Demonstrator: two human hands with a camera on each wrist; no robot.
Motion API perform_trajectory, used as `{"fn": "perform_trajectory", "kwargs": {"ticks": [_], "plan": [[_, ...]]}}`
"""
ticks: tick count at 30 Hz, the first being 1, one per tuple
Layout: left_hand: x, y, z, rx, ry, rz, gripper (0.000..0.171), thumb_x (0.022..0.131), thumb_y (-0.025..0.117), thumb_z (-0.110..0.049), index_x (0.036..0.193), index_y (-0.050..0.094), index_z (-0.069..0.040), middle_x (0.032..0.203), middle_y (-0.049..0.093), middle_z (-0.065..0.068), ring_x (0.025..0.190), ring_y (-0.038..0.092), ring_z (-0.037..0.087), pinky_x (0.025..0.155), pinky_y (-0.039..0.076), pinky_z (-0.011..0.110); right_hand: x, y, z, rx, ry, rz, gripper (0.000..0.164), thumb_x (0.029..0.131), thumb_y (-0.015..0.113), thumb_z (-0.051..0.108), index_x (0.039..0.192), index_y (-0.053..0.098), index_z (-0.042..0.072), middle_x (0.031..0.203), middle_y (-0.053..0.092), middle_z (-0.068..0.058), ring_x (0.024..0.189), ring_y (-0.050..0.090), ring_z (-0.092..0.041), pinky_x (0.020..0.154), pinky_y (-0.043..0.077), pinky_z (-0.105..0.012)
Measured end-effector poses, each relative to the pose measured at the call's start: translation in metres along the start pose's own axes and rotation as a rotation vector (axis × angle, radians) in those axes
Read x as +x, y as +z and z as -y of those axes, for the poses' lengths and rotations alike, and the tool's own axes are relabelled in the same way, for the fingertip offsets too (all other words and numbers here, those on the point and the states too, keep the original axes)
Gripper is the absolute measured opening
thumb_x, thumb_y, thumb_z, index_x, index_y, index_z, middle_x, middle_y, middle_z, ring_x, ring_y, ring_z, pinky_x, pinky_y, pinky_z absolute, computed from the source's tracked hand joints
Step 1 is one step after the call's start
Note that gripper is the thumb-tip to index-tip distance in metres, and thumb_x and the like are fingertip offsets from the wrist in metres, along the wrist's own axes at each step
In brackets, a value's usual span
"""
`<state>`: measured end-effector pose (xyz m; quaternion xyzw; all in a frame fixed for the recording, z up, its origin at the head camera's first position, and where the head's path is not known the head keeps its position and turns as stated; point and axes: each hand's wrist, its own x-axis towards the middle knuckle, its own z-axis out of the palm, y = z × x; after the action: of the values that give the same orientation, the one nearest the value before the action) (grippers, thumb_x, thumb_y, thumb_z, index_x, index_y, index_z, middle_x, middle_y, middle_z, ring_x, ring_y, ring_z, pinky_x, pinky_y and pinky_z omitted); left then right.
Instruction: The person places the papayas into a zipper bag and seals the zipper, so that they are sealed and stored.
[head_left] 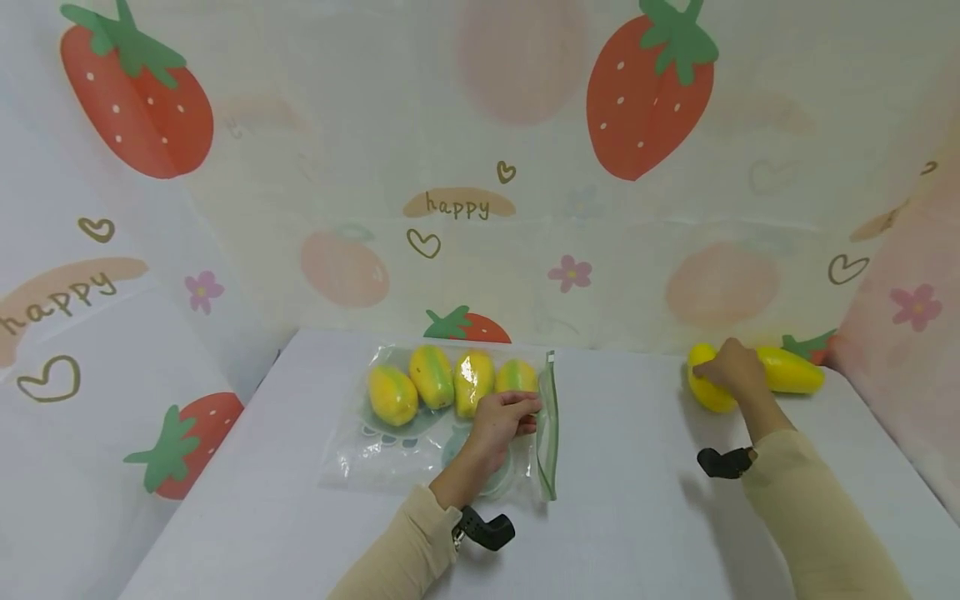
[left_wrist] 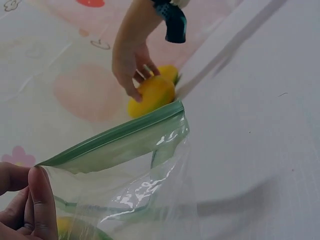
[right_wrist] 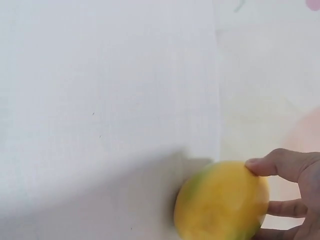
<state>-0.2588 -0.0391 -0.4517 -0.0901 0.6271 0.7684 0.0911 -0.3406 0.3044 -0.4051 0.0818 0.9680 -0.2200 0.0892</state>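
A clear zip bag (head_left: 360,467) with a green zip edge lies on the table, with several yellow-green mangoes (head_left: 392,395) inside it. My left hand (head_left: 491,429) pinches the bag beside its opening; in the left wrist view, thumb and fingers (left_wrist: 42,197) hold one end of the green zip strip (left_wrist: 120,132). Far to the right, my right hand (head_left: 735,371) grips another mango (head_left: 708,392), thumb on one side and fingers on the other. The right wrist view shows this mango (right_wrist: 222,200) close up, slightly blurred. Just right of that hand lies a longer yellow fruit (head_left: 791,371).
The white table (head_left: 622,517) meets a back wall sheet (head_left: 630,250) printed with strawberries and hearts. Similar printed sheets stand at the left and right sides. A black wrist camera (head_left: 487,529) sits on the left wrist, another black camera (head_left: 723,462) on the right.
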Motion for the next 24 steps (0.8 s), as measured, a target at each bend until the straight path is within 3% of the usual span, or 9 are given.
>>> {"fn": "perform_trajectory", "kwargs": {"ticks": [4,12,24], "plan": [[0.000,0.000,-0.001,-0.002,-0.006,-0.001,0.027,0.089,0.066,-0.004,0.111,0.066,0.010,0.076,0.062,-0.002,0.060,0.058,0.007,0.059,0.054,0.016,-0.005,-0.002,-0.006,0.013,-0.020,0.023,0.065,0.087,0.064,0.026,0.122,0.041,-0.024,0.111,0.051,-0.036,0.092,0.051,-0.041,0.083,0.050,-0.050],[0.000,0.001,-0.001,-0.017,0.001,0.000,0.029,0.088,0.065,-0.003,0.113,0.064,0.012,0.075,0.061,-0.003,0.060,0.057,0.007,0.058,0.054,0.016,-0.016,0.002,-0.017,0.085,-0.018,0.038,0.077,0.089,0.065,0.031,0.134,0.032,-0.023,0.132,0.038,-0.043,0.112,0.046,-0.052,0.093,0.047,-0.060],[0.000,0.000,0.001,-0.027,0.004,0.001,0.029,0.089,0.065,-0.003,0.114,0.064,0.012,0.077,0.061,-0.003,0.061,0.058,0.006,0.059,0.054,0.016,-0.032,0.016,-0.013,0.170,-0.011,0.018,0.077,0.087,0.068,0.033,0.137,0.034,-0.015,0.128,0.043,-0.038,0.104,0.047,-0.045,0.092,0.048,-0.056]]}}
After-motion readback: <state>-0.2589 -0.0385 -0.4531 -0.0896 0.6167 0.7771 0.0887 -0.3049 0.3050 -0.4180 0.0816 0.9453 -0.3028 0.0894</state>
